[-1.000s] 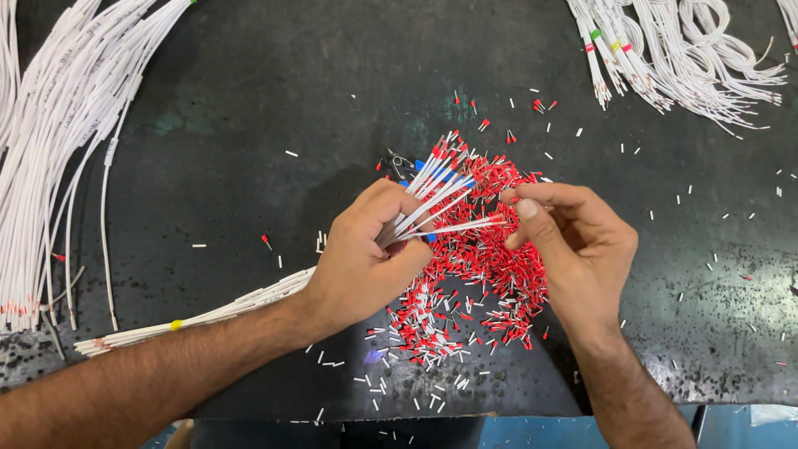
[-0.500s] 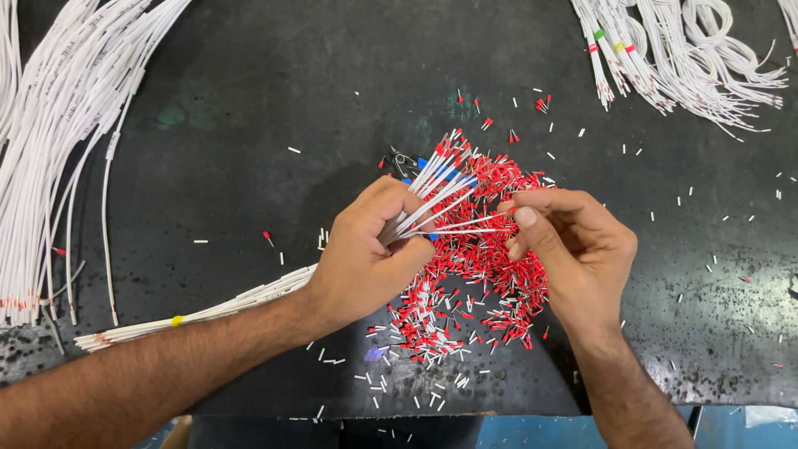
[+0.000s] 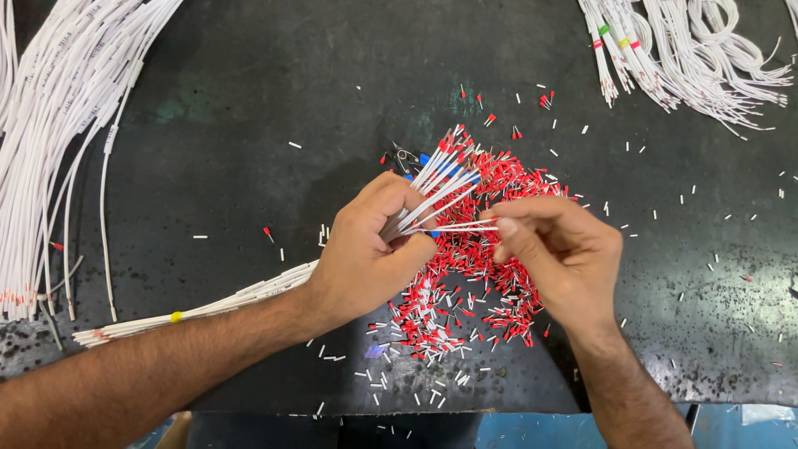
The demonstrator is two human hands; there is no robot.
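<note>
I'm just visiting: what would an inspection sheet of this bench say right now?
Surface: dark, scuffed table.
Job's things: bundle of white wires fanned out; red ferrule pile underneath.
Clutter: loose white sleeve bits and stray ferrules scattered around.
Hands: left hand grips the bundle; right hand pinches one wire tip.
Cables: white wire bunches far left and top right.
Surroundings: blue floor below the edge.

A dark, scuffed tabletop [image 3: 249, 150] is seen filling nearly the whole frame; dull sheen is caught at the upper left; a blue strip of floor [image 3: 532, 428] is glimpsed along the bottom edge.
</note>
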